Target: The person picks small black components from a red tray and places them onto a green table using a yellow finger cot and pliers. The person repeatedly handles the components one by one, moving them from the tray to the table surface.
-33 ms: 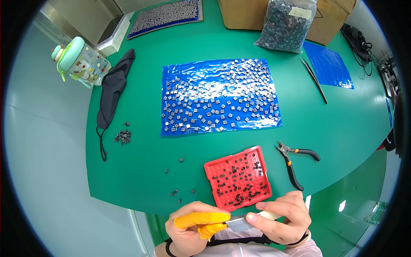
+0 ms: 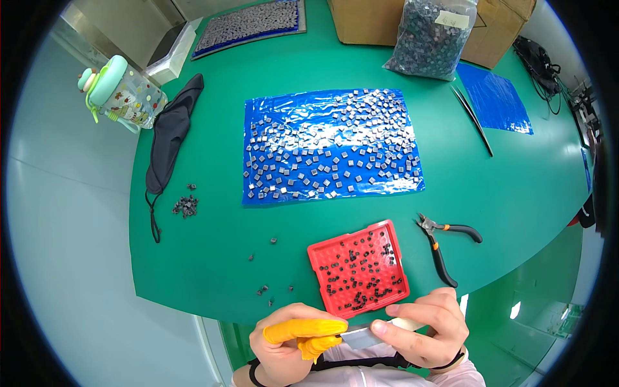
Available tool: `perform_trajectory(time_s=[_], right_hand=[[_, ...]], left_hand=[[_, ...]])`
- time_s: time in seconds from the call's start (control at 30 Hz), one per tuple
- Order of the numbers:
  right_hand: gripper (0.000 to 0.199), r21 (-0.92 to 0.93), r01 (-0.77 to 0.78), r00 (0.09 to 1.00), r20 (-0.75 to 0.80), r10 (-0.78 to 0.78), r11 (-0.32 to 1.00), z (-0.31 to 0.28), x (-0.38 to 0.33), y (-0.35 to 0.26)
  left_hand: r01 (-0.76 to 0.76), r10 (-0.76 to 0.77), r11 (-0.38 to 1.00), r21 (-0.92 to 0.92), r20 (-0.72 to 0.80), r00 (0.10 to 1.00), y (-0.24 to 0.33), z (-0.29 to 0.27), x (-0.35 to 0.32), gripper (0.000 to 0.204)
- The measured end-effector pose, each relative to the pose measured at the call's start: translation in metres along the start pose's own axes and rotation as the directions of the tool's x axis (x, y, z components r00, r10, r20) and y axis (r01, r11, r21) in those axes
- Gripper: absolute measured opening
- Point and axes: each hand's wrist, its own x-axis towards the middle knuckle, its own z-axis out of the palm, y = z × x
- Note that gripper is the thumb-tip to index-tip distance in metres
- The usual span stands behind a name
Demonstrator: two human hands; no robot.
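Note:
Near the table's front edge, my right hand [image 2: 429,329] is closed on a flat grey blade [image 2: 362,338] with a pale, cream-coloured end. The blade's tip touches or nearly touches the fingertips of my left hand [image 2: 290,342]. Yellow finger covers [image 2: 306,330] sit on the left thumb and forefinger, which are pinched together. What they pinch is mostly hidden; only a dark speck shows at the tips. Just beyond both hands lies a red tray [image 2: 313,261] with many small black parts scattered in it.
Cutting pliers [image 2: 440,248] lie right of the tray, tweezers [image 2: 474,119] farther back. Small metal squares cover a blue sheet [image 2: 290,113] mid-table. Loose dark bits [image 2: 186,206], a black cloth item [image 2: 171,132] and a bottle [image 2: 132,100] are left. A filled bag [image 2: 432,42] stands before a carton [image 2: 364,22].

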Motion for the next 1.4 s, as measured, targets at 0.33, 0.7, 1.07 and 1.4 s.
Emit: perform_trajectory(time_s=[0.33, 0.7, 1.07, 1.4], right_hand=[[0.034, -0.029, -0.055, 0.998, -0.008, 0.055, 0.998, -0.003, -0.002, -0.003], [0.036, -0.097, -0.047, 0.999, -0.013, 0.046, 0.994, -0.004, -0.005, -0.002], [0.031, -0.077, -0.089, 0.996, -0.038, 0.087, 0.993, -0.005, -0.006, -0.002], [0.028, -0.035, -0.076, 0.991, -0.114, 0.072, 0.997, -0.002, -0.011, 0.006]], left_hand=[[-0.009, 0.010, 1.000, 0.006, -0.065, 0.998, -0.006, 0.001, -0.005, 0.013], [0.138, -0.136, 0.977, -0.161, 0.026, 0.990, -0.005, 0.001, -0.006, 0.020], [0.147, -0.151, 0.979, -0.142, -0.020, 0.988, -0.010, 0.001, -0.007, 0.016], [0.316, -0.315, 0.910, -0.268, 0.049, 0.948, -0.006, 0.001, -0.006, 0.017]])
